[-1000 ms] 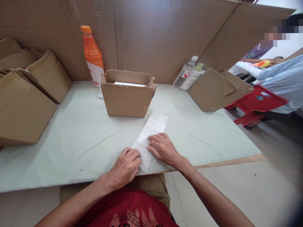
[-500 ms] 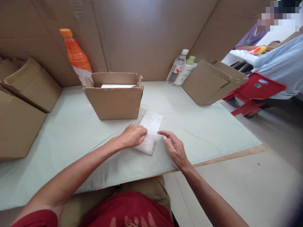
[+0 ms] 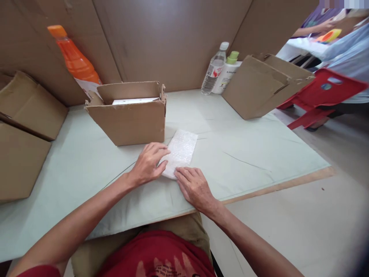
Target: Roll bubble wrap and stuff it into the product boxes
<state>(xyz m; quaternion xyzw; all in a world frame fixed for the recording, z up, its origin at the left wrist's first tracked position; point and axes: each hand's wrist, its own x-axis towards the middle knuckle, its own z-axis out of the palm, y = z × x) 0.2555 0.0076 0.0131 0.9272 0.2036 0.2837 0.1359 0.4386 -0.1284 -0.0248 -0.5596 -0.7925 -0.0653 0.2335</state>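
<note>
1. Head view: a flat, translucent bubble-wrap piece (image 3: 183, 146) lies on the pale-green, cloth-covered bench (image 3: 242, 142).
2. Left hand (image 3: 148, 163), fingers parted, is at its left edge.
3. Right hand (image 3: 196, 187), fingers extended, touches its near end.

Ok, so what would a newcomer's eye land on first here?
Probably the bright orange bottle, at the back left behind an open cardboard box. Next, the bubble wrap on the table, with the left hand at its left side and the right hand at its near end. Beyond the table's right edge, a red chair also stands out.
</note>
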